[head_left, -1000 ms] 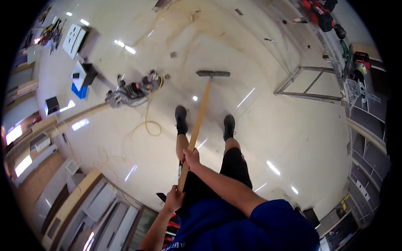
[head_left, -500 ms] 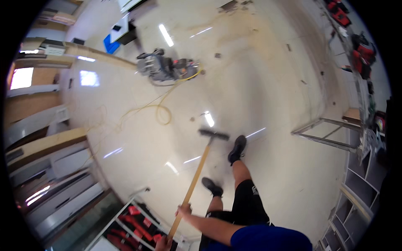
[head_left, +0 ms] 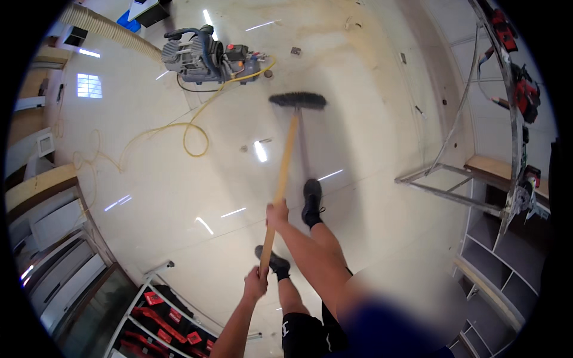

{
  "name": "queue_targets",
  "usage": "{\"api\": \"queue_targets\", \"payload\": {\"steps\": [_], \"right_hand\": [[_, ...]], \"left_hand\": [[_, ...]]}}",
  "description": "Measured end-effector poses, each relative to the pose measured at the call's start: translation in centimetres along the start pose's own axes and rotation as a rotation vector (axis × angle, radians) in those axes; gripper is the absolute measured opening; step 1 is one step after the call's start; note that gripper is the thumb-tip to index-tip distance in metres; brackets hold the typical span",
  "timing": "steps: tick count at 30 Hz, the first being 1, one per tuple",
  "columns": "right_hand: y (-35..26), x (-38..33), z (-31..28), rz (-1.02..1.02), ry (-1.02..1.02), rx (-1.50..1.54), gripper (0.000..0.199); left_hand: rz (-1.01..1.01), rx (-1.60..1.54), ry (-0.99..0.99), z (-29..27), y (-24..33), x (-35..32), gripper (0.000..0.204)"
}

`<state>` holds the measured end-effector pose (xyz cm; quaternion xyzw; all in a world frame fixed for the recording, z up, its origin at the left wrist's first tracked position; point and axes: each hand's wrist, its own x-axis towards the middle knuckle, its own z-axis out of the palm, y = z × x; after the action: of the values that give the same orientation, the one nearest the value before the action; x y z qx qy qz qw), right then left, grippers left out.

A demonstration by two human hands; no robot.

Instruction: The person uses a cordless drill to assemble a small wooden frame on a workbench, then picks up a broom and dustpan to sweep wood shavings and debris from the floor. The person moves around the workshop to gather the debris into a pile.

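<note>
A push broom [head_left: 285, 162] with a long wooden handle and a dark bristle head stretches out ahead of me over the pale, shiny floor. My right hand [head_left: 277, 215] is wrapped round the middle of the handle. Lower down, my left hand [head_left: 256, 284] grips the handle near its end. The bristle head lies crosswise beyond my feet, to the right of a grey air compressor [head_left: 200, 56]. My dark shoes show on both sides of the handle.
A yellow hose [head_left: 190, 134] loops from the compressor across the floor. A wheeled rack [head_left: 145, 287] of red and black tools stands at lower left. On the right are a metal frame [head_left: 453, 197] and shelving [head_left: 492, 259]. Small debris [head_left: 295, 51] lies ahead.
The broom head has moved forward, away from my feet and closer to the compressor's right side. Both hands have moved forward with the handle, and the left one has come fully into view.
</note>
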<state>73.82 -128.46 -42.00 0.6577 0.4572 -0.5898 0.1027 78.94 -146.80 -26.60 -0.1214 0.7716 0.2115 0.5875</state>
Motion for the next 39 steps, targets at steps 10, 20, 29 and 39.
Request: {"api": "queue_targets", "payload": {"steps": [10, 20, 29, 39], "right_hand": [[-8.6, -3.3, -7.6, 0.010, -0.171, 0.054, 0.035], [-28.0, 19.6, -12.5, -0.125, -0.114, -0.229, 0.033], [-39.3, 14.2, -14.2, -0.268, -0.178, 0.008, 0.022], [-46.0, 22.0, -16.7, -0.068, -0.091, -0.217, 0.030]], "left_hand": [[-0.244, -0.531, -0.287, 1.4, 11.8, -11.4, 0.037], [0.000, -0.561, -0.295, 4.9, 35.6, 2.8, 0.038], [-0.034, -0.641, -0.401, -1.1, 45.4, -2.1, 0.034], [-0.411, -0.998, -0.610, -0.2, 56.0, 1.9, 0.038]]}}
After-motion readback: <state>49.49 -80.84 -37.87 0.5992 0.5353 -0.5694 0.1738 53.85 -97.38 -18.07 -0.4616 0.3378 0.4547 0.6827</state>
